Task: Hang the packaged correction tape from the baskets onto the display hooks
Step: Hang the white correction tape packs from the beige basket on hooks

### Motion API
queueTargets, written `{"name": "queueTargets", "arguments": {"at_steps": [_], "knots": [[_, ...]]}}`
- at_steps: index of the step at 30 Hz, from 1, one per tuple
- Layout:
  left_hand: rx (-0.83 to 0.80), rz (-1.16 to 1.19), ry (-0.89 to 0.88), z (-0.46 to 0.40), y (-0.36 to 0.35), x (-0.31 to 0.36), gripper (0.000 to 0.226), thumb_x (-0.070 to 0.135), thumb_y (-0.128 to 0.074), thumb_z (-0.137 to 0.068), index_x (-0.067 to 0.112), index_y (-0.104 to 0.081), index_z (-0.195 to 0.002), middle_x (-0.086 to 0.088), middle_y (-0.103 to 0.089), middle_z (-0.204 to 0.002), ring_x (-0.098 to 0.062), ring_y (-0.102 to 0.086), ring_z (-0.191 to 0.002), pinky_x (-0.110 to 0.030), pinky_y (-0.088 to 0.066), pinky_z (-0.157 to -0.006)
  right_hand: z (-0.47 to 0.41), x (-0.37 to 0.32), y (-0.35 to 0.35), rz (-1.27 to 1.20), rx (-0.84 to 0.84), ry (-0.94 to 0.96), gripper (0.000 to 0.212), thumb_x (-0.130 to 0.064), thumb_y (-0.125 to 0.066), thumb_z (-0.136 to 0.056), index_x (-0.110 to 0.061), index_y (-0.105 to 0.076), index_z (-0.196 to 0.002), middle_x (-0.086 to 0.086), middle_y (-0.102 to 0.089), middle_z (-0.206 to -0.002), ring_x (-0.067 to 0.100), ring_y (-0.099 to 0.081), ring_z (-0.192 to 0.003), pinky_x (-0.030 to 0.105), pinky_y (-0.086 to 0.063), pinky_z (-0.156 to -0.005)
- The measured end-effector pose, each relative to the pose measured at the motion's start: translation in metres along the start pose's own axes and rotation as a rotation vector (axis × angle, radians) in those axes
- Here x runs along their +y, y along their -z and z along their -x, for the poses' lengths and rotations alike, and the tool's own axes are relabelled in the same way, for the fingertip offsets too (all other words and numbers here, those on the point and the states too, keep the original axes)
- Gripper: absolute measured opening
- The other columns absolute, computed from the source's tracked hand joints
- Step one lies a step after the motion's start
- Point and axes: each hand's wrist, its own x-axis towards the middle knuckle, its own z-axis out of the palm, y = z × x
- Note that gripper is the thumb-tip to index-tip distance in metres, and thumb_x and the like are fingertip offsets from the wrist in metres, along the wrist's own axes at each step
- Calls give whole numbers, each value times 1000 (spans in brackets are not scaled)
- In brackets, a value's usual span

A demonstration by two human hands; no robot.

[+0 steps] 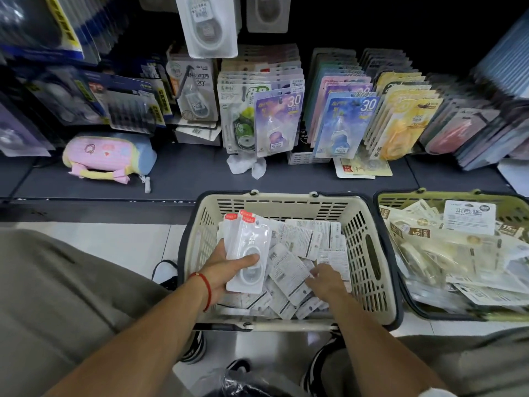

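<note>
A cream basket (369,247) on the floor in front of me holds several white correction tape packs (289,270), most lying back side up. My left hand (226,267) grips a small stack of these packs (247,247) over the basket's left side, thumb across the front. My right hand (326,279) reaches into the pile with its fingers on a pack; whether it grips one I cannot tell. Matching white packs (207,27) hang from hooks at the top centre.
A second, green basket (400,200) at the right is full of cream and brown packs. Rows of coloured correction tape packs (343,124) hang above a dark shelf (186,173). A pink pouch (106,159) lies on the shelf at left. My knees flank the basket.
</note>
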Motion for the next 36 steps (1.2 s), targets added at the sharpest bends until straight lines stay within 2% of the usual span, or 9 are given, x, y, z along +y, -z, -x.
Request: {"name": "queueTargets", "arguments": {"at_steps": [4,8,14,20,22,26,29,32,36], "knots": [[85,-109,-106,-5,0,1,80,28,-97,-73,35,-53,-139,5,-69,-132,-23,-64,-123,-52,-53,-107,2,-24,23,-440,0,65,15,-10,-66,-99,-15,-63,-112,13,-65,-122,37,-69,-108,56,-60,-94],[98,-135,-175,-5,1,4,68,33,-97,-71,48,-56,-122,20,-68,-121,-4,-62,-114,-30,-48,-85,20,-53,52,-488,-43,251,21,-1,-58,-101,-12,-75,-107,16,-73,-104,23,-73,-82,46,-65,-87],[91,-125,-185,0,1,11,75,35,-98,-69,44,-56,-130,15,-72,-122,-12,-65,-116,-43,-51,-101,47,-77,90,-417,-115,427,11,0,-75,-91,-8,-79,-99,11,-81,-87,21,-79,-85,29,-64,-85],[-36,-11,-241,14,-9,25,87,47,-101,-59,39,-58,-135,9,-76,-125,-19,-71,-119,-50,-55,-105,53,-100,119,-442,34,531,15,-22,-74,-98,-8,-71,-94,-1,-61,-56,15,-50,-42,23,-38,-43],[-147,114,-206,16,-15,30,94,47,-102,-58,34,-56,-139,2,-75,-128,-25,-72,-119,-52,-59,-99,56,-113,118,-490,43,547,15,-26,-75,-98,-15,-68,-91,-6,-60,-58,14,-48,-42,24,-36,-45],[-300,315,-211,25,-25,49,67,24,-86,-83,28,-54,-141,-7,-71,-136,-31,-70,-122,-47,-63,-84,65,-144,114,-539,131,566,30,-30,-78,-95,-12,-56,-84,-3,-52,-55,17,-50,-41,27,-40,-49],[-313,323,-306,34,-29,78,61,18,-79,-87,25,-55,-143,-8,-71,-136,-31,-70,-123,-49,-62,-87,78,-172,127,-557,192,617,25,-31,-78,-95,-11,-64,-88,-5,-60,-59,18,-55,-48,34,-46,-57],[-260,310,-441,44,-33,120,63,18,-78,-89,28,-53,-146,-6,-70,-138,-30,-68,-126,-58,-57,-99,99,-203,158,-567,196,674,30,-41,-74,-96,-18,-66,-114,-2,-69,-86,10,-62,-55,28,-49,-55],[-225,334,-599,62,-36,181,66,21,-78,-88,28,-50,-148,-7,-70,-138,-31,-68,-125,-58,-53,-105,128,-221,193,-338,135,777,38,-62,-70,-90,-35,-61,-116,-8,-74,-103,5,-71,-79,22,-52,-66]]}}
